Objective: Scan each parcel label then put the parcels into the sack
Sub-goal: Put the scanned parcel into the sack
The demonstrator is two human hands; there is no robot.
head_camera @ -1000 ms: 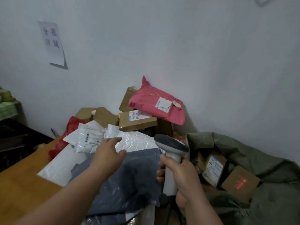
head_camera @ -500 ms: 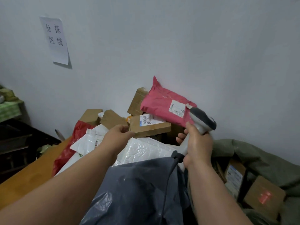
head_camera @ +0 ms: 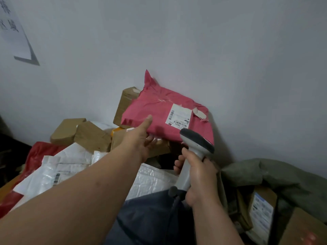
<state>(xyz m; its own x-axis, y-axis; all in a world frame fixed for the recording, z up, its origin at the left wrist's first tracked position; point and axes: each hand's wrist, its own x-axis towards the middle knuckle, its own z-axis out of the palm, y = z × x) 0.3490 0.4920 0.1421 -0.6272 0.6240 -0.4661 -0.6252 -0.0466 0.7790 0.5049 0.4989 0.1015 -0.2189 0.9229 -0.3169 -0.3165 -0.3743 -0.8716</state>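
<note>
One pale grey wall [head_camera: 194,41] fills the upper half of the view, with a white paper sign bearing dark characters [head_camera: 12,29] stuck at its far left edge. Below it, a heap of parcels is piled against the wall, and to the right of the heap an olive green fabric sack [head_camera: 276,175] slumps open; inside its mouth sit cardboard boxes, one carrying a white and blue label [head_camera: 261,211], another at the lower right corner showing a red glow on its face. A dark blue-grey plastic mailer [head_camera: 146,220] lies nearest the camera, partly under both forearms, with white bubble mailers [head_camera: 53,174] and a red plastic bag [head_camera: 39,152] to its left and brown cardboard boxes [head_camera: 92,137] behind them. On top of the heap, leaning on the wall, rests a pink plastic mailer parcel [head_camera: 155,110], its white printed label [head_camera: 178,115] facing out towards the right end. The left hand [head_camera: 141,138] reaches to this parcel's lower left corner, thumb laid on the pink front face and the other fingers spread loosely under the edge; whether it has a firm grip cannot be told. The right hand [head_camera: 196,175] is wrapped tightly round the handle of a light grey handheld barcode scanner with a dark head [head_camera: 196,144], which sits just below the label, its dark cable [head_camera: 174,200] trailing down over the blue-grey mailer.
</note>
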